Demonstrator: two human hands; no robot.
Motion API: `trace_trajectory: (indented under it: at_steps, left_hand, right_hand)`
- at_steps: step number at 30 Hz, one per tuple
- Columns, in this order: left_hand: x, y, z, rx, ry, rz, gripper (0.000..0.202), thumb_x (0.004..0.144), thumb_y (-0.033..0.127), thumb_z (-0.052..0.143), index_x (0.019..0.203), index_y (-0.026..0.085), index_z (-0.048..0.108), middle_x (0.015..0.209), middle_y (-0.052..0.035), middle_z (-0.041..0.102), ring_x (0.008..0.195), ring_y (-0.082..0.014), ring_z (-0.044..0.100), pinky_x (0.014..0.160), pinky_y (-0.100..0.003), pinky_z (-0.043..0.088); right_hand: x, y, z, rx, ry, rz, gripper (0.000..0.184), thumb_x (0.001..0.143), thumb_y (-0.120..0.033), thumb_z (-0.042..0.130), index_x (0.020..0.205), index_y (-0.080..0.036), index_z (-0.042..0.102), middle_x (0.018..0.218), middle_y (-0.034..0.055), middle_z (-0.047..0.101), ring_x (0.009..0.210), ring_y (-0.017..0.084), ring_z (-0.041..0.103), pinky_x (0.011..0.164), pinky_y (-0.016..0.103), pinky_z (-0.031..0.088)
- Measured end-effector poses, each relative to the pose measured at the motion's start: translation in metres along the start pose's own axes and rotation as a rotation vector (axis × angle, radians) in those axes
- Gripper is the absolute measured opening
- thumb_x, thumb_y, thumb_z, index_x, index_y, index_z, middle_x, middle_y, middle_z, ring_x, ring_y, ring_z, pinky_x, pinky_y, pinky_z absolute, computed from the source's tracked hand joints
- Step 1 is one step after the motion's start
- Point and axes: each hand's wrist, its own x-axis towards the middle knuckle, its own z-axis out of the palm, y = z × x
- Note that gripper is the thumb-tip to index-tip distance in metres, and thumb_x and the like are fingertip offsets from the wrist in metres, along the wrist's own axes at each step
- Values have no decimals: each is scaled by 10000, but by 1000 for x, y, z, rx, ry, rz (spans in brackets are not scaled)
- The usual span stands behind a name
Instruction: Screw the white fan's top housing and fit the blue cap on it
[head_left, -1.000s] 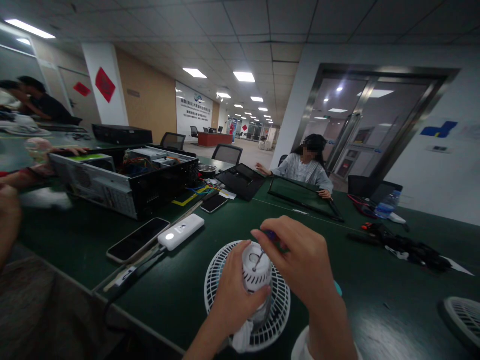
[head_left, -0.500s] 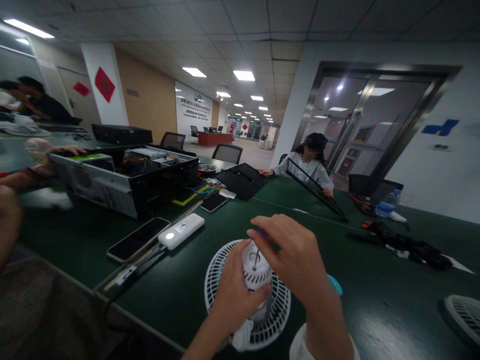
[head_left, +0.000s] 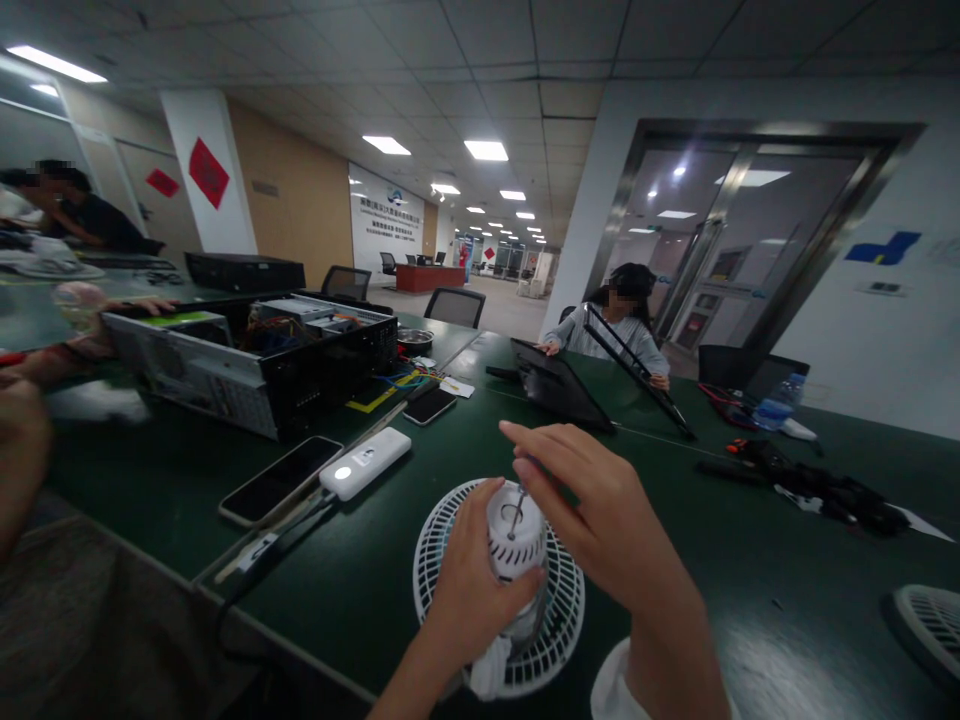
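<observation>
A white fan motor housing (head_left: 501, 545) with vent slots stands upright on a round white fan grille (head_left: 568, 625). My left hand (head_left: 476, 590) is closed round the housing from the left, thumb across its front. Over its top, my right hand (head_left: 589, 500) has its fingers bent together at a screwdriver. The screwdriver's thin metal shaft (head_left: 517, 513) slants down to the top of the housing, its tip near a hole there. Its handle is hidden behind my right fingers.
To the left lie a white power bank (head_left: 375, 462) with a cable and two phones (head_left: 281, 480). Beyond stands an opened computer case (head_left: 247, 350). Across the table a person holds a black frame (head_left: 637, 370) and a black panel (head_left: 562, 385). Another grille (head_left: 930, 625) lies right.
My right hand has shifted slightly, its fingers turning at the screwdriver. My left hand keeps its hold. Across the table, the person has moved and tilted the black panel towards the right.
</observation>
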Motion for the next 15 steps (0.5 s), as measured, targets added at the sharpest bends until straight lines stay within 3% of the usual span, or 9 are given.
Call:
trace_trajectory:
  at_steps: [3, 8, 13, 15]
  left_hand:
    - [0, 1, -1, -8, -9, 4, 716, 638, 176, 653, 1266, 219, 311, 1315, -102, 399, 1232, -283, 370, 1040, -486, 264]
    - [-1, 0, -1, -5, 5, -4, 722, 628, 167, 653, 1266, 209, 317, 1296, -108, 425, 1209, -295, 396, 1018, -498, 287]
    - [0, 3, -1, -15, 1, 1, 706, 630, 163, 654, 1257, 213, 332, 1300, -96, 426, 1211, -279, 399, 1025, -470, 292]
    - [0, 2, -1, -12, -1, 14, 707, 632, 165, 656, 1257, 214, 329, 1303, -92, 419, 1212, -272, 397, 1027, -459, 292]
  right_hand:
    - [-3, 1, -7, 107, -40, -19, 314, 861, -143, 435, 1152, -170, 550, 1001, 59, 663, 911, 139, 604, 788, 272, 481]
    - [-1, 0, -2, -78, 40, 21, 189, 842, -278, 521, 907, -156, 650, 770, 54, 667, 715, 164, 610, 633, 281, 481]
    - [-1, 0, -1, -11, -24, 48, 364, 888, -221, 382, 1219, -122, 499, 921, 85, 651, 833, 164, 600, 711, 298, 482]
    - [-3, 0, -3, 39, -49, 30, 390, 891, -187, 341, 1257, -128, 462, 922, 71, 655, 819, 148, 604, 715, 288, 481]
